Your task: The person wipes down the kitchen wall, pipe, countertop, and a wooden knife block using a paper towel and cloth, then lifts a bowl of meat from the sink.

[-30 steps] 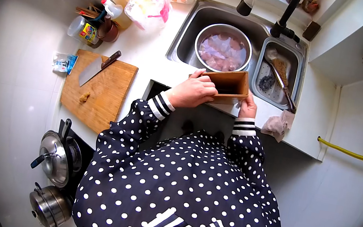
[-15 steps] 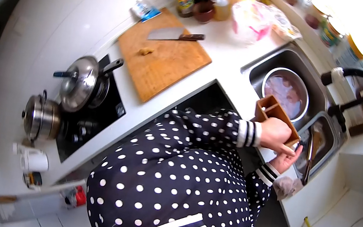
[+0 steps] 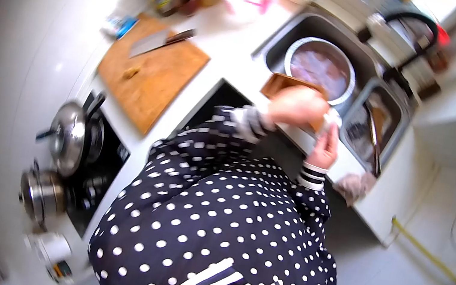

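My left hand (image 3: 298, 106) is over a brown wooden box (image 3: 278, 82) at the counter's front edge by the sink. It is smeared by motion, so I cannot tell whether its fingers grip the box. My right hand (image 3: 324, 150) is raised just right of it, fingers pointing up and closed around a small white thing (image 3: 332, 119) whose kind I cannot make out. Behind the box, a round metal bowl (image 3: 348, 66) with pinkish pieces in liquid stands in the sink's larger basin (image 3: 275, 47).
Long utensils (image 3: 373, 131) lie in the smaller basin, near the black faucet (image 3: 421, 51). A crumpled cloth (image 3: 352, 187) lies on the counter edge. A cleaver (image 3: 151, 42) and a small yellowish piece (image 3: 130, 72) rest on the cutting board (image 3: 168, 83). Pots (image 3: 67, 135) stand at the stove.
The view has shifted, so most things sit further left. My hands have drawn apart slightly, and the white thing now shows at my right fingertips. The left hand has become blurred.
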Tool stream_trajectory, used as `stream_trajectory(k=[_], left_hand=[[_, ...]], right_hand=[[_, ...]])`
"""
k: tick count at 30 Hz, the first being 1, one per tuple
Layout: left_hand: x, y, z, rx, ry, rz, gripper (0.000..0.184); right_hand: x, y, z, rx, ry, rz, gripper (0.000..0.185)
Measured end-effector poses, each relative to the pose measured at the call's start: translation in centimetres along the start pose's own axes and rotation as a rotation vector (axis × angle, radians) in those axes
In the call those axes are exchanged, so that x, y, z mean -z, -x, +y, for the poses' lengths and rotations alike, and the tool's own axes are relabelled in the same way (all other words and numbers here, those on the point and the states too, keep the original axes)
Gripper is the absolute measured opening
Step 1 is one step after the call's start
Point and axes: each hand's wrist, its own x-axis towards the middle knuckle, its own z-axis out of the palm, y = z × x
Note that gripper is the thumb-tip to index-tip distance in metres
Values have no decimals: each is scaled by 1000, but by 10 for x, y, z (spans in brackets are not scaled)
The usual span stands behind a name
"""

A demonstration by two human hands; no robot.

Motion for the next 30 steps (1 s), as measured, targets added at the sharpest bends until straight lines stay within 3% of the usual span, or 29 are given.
stream_trajectory(k=[1, 2, 5, 7, 9, 11, 13, 15, 17, 19, 21, 24, 27, 30], left_hand=[[7, 9, -6, 367, 448, 14, 19], [22, 21, -4, 447, 521, 46, 23], [40, 44, 13, 519, 322, 82, 29], [34, 40, 29, 825, 1031, 311, 33], [27, 50, 36, 780, 866, 316, 35], [20, 54, 41, 701, 707, 368, 37], [12, 60, 42, 700, 578, 325, 37], [5, 48, 50, 663, 544, 378, 37], [0, 48, 48, 655, 521, 406, 36], [7, 50, 51, 719, 499, 319, 35], [7, 47, 54, 689, 399, 311, 35], [6, 44, 54, 686, 407, 377, 34], [12, 47, 56, 679, 471, 432, 35], [27, 56, 55, 669, 440, 487, 37]], right_hand=[[-9, 0, -33, 196, 24, -80, 36], [-13, -3, -65, 424, 132, -184, 41], [-24, 5, -99, 597, 258, -239, 44], [-24, 6, -95, 625, 256, -279, 40], [-12, 0, -71, 607, 344, -194, 37], [7, -16, -47, 391, 382, -90, 42], [5, -14, -48, 375, 326, -110, 46], [-18, 4, -81, 558, 302, -168, 45], [-35, 20, -101, 521, 128, -172, 42], [-22, 5, -69, 573, 315, -118, 42], [-11, -6, -57, 333, 231, -88, 44], [-26, 15, -87, 572, 249, -194, 43], [-26, 7, -66, 707, 356, -121, 39], [8, -22, -2, 403, 533, 33, 43]])
